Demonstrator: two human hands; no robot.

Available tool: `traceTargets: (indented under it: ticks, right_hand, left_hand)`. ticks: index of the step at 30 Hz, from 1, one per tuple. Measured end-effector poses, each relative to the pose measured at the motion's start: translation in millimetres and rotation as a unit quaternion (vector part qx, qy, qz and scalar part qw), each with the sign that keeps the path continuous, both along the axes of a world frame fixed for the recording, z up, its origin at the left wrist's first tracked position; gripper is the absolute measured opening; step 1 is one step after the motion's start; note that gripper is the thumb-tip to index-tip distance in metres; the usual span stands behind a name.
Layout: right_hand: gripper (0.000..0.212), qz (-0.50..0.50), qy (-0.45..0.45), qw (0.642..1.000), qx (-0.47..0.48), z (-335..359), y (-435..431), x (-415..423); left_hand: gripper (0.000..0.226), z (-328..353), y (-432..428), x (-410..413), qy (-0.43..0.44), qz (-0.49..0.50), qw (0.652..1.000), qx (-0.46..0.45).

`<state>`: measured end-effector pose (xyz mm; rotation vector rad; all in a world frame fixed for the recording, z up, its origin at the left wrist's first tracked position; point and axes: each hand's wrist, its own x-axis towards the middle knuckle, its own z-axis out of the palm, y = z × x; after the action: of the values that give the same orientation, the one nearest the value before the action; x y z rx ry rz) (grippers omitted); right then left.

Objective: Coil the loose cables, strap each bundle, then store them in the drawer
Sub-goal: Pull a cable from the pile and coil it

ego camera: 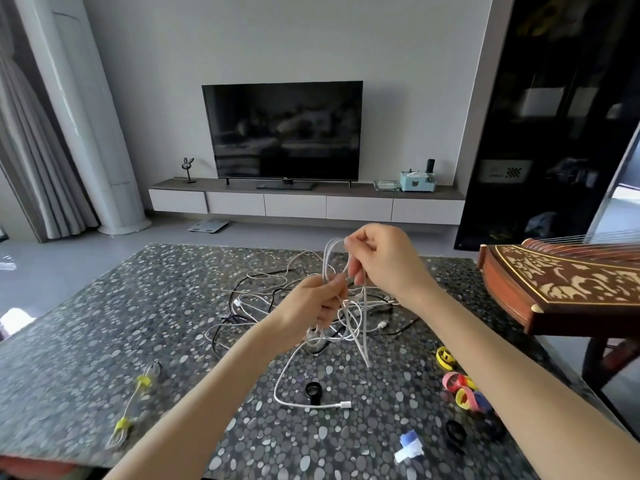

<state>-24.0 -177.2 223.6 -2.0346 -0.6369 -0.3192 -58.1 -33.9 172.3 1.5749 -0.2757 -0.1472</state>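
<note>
White cable (pixel 328 261): hung in long loops above the middle of the tabletop (pixel 138 306), pinched at the top by the curled fingers of the right hand (pixel 381 261), gripped lower down by the closed fingers of the left hand (pixel 311 306); ran down to a plug end lying toward the front edge. Beneath and behind: tangle of loose cables (pixel 256 303), white and black, spread over the tabletop's middle. Just beside the trailing end, black strap ring (pixel 313 389). Near the right edge, coloured straps (pixel 457 384), heaped together. Toward the left edge, strapped bundle (pixel 133 407), bound with two yellow ties. Beyond the right edge, carved wooden instrument (pixel 554 282).
</note>
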Motion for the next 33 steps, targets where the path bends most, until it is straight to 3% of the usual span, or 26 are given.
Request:
traceTargets:
  ticks: [3,6,10,14,18,23,29,31,33]
  right_hand:
    - [0.02,0.008,0.048,0.998,0.03,1,-4,1]
    - [0.021,-0.013,0.013,1.0,-0.02,2,-8,1]
    - [0.023,-0.065,-0.059,0.991,-0.099,7,-15,0]
    - [0.023,-0.045,-0.058,0.996,-0.058,11,-15,-5]
    - [0.019,-0.065,-0.07,0.995,0.017,8,-7,-10]
    - [0.018,-0.102,-0.109,0.988,0.043,-2,1,-11]
    - [0.014,-0.067,-0.037,0.995,0.067,-6,1,-11]
    - [0.03,-0.047,0.006,0.997,0.061,-11,-7,-17]
    - [0.053,-0.029,0.076,0.997,-0.012,-20,-23,-24]
  left_hand:
    - [0.034,2,-4,-1,-0.008,0.052,0.999,0.014]
    - [0.032,2,-3,-1,-0.001,0.076,0.996,0.046]
    - [0.028,3,-2,-1,0.048,0.026,0.994,-0.094]
    - [0.028,8,-13,-7,0.071,-0.003,0.983,-0.169]
    - [0.025,12,-24,-11,0.048,0.002,0.986,-0.161]
    - [0.031,10,-31,-16,0.031,-0.002,0.989,-0.143]
    - [0.022,8,-32,-17,0.025,0.004,0.991,-0.128]
    - [0.024,7,-29,-17,0.028,0.038,0.989,-0.141]
    - [0.025,7,-23,-16,0.024,0.061,0.986,-0.154]
